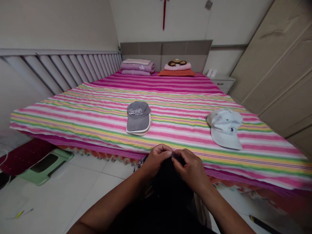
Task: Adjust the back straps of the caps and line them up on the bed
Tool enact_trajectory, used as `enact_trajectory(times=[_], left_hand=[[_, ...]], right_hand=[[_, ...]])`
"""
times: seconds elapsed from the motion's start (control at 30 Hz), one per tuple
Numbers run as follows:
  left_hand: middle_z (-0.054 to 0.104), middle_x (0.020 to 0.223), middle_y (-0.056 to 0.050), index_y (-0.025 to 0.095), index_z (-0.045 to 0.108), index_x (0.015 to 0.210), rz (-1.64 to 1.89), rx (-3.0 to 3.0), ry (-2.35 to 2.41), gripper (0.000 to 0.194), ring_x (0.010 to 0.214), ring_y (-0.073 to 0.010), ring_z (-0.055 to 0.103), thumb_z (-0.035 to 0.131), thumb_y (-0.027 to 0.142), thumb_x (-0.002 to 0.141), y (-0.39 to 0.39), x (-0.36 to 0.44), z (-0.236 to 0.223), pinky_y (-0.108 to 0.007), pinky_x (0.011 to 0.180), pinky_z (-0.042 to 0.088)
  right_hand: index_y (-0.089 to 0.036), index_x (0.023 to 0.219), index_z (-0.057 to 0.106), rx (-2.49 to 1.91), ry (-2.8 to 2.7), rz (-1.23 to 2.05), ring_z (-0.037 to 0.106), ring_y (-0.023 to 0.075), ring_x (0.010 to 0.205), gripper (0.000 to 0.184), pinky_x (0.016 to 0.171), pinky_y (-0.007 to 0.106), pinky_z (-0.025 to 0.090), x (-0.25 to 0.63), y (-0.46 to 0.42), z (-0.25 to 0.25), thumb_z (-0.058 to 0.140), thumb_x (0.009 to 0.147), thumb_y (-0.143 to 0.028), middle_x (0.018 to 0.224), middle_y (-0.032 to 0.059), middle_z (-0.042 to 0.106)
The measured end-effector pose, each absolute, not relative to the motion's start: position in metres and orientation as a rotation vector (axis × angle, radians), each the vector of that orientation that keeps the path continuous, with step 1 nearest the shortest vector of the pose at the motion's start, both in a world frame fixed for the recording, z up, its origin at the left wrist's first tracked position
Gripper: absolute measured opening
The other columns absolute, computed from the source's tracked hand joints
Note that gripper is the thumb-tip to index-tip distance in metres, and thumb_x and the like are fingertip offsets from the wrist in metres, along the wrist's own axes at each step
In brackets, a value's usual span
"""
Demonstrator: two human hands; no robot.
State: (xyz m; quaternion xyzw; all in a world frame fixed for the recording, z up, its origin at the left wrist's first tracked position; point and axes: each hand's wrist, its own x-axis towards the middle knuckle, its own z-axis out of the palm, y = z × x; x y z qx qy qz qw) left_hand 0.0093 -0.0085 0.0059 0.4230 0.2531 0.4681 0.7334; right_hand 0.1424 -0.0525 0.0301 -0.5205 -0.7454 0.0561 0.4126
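Note:
My left hand [158,159] and my right hand [188,164] meet in front of my body, near the bed's front edge. Both have their fingertips pinched together, almost touching. Whatever lies between them is small or dark and I cannot make it out against the black cloth [168,185] below. Ahead on the bed, a grey cap [138,113] with "Always" lettering lies on top of a paler cap, of which only a beige brim edge shows. To the right rests a white cap [225,126] with a small dark emblem, its brim towards me.
A striped sheet [97,113] covers the bed. Folded purple bedding [137,67] and a pink pillow [177,66] sit by the headboard [146,48]. A green stool [46,167] stands on the floor at left; a white railing [65,68] runs along the left wall.

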Motion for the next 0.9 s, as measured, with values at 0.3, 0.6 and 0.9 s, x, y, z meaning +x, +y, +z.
enact_trajectory(times=[0.3, 0.6, 0.9], left_hand=[[0.056, 0.059, 0.002, 0.012, 0.057, 0.063, 0.742, 1.080, 0.666, 0.015, 0.052, -0.0063, 0.046, 0.067, 0.024, 0.061, 0.003, -0.001, 0.015, -0.020, 0.055, 0.032], [0.056, 0.058, 0.000, 0.011, 0.058, 0.061, 0.786, 0.958, 0.671, 0.013, 0.051, -0.0065, 0.047, 0.067, 0.021, 0.060, 0.001, 0.000, 0.012, -0.020, 0.054, 0.033], [0.056, 0.055, 0.000, 0.010, 0.060, 0.061, 0.701, 0.896, 0.625, 0.022, 0.049, -0.0058, 0.047, 0.072, 0.028, 0.060, 0.000, 0.007, 0.044, -0.019, 0.050, 0.032]], right_hand=[[-0.019, 0.098, 0.053, -1.309, -1.725, 0.851, 0.052, 0.0137, 0.063, 0.027, 0.057, 0.025, 0.041, 0.157, -0.053, 0.034, 0.056, 0.074, -0.030, 0.072, 0.0004, 0.057], [-0.014, 0.065, 0.052, -1.141, -1.302, 1.552, 0.039, 0.0064, 0.044, 0.034, 0.043, 0.020, 0.028, 0.169, -0.059, 0.000, 0.056, 0.075, -0.047, 0.051, -0.0037, 0.048], [-0.014, 0.063, 0.055, -0.924, -0.948, 1.867, 0.023, 0.0009, 0.030, 0.023, 0.031, 0.014, 0.022, 0.190, -0.053, 0.064, 0.066, 0.070, -0.032, 0.037, -0.0084, 0.040]])
